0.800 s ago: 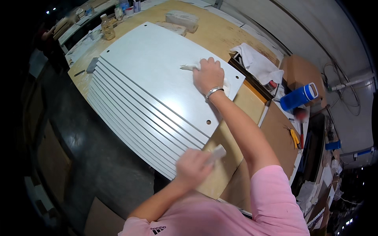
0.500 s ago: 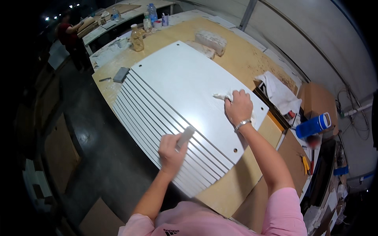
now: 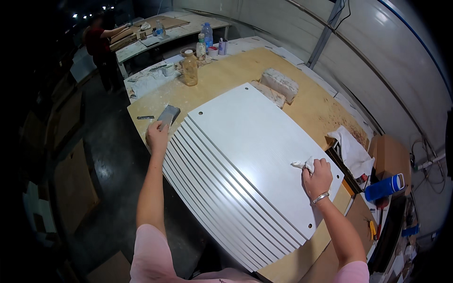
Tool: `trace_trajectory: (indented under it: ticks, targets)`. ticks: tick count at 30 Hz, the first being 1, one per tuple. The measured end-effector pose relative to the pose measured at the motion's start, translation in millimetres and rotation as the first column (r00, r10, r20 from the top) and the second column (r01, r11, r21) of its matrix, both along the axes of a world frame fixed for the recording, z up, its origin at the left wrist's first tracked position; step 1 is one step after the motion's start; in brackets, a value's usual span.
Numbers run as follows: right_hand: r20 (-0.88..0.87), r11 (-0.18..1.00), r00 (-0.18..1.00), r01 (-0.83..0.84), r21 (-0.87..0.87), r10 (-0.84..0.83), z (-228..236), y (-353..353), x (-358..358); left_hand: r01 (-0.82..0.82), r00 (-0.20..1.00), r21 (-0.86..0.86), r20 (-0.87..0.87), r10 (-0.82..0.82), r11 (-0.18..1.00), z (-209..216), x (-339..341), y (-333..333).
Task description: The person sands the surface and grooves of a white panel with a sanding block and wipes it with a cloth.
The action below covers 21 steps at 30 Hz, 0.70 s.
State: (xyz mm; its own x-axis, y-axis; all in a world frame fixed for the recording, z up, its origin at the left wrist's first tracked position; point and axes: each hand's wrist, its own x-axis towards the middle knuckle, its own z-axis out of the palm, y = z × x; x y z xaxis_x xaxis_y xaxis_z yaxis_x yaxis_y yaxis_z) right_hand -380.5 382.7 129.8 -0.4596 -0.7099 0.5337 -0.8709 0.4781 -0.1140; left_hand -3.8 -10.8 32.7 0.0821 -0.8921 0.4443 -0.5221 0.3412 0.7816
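A stack of white panels (image 3: pixel 255 151), fanned so that their left edges show as steps, lies on the tan table. The top one has small holes near its corners. At the stack's far left corner my left hand (image 3: pixel 157 136) is closed on a light grey flat block (image 3: pixel 165 124), partly hidden by my fingers. It sits against a darker grey block (image 3: pixel 171 112) lying on the table. Over the top panel's right part, my right hand (image 3: pixel 317 178) grips a crumpled white cloth (image 3: pixel 307 164), pressed on the surface.
A small dark strip (image 3: pixel 145 117) lies left of the blocks. Beyond the stack are a brownish bottle (image 3: pixel 190 70) and a wrapped block (image 3: pixel 279 85). To the right are a white rag (image 3: pixel 351 151) and blue bottle (image 3: pixel 384 187). Another person (image 3: pixel 100 52) works at a far table.
My left hand has moved from the near stepped edges to the far left corner, carrying the light grey block to the darker one. My right hand still has the cloth, and the view has shifted.
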Motion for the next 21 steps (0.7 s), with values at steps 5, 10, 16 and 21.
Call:
trace_trajectory:
  ticks: [5,10,16,21]
  targets:
    - [-0.034,1.0,0.999,0.009,0.003,-0.009,-1,3,-1,0.091,0.995,0.003,-0.032,-0.09,0.996,15,-8,22]
    - [-0.064,1.0,0.998,-0.009,-0.019,0.008,-6,2,-4,0.23,0.968,0.028,-0.104,-0.226,0.973,25,-34,132]
    - [-0.047,1.0,0.999,0.009,0.013,-0.009,-2,2,-3,0.506,0.86,-0.198,0.043,-0.508,0.839,35,-70,344]
    - [-0.043,1.0,0.999,0.01,0.021,-0.009,-6,1,-3,0.829,0.554,-0.103,0.015,-0.832,0.55,27,-87,518]
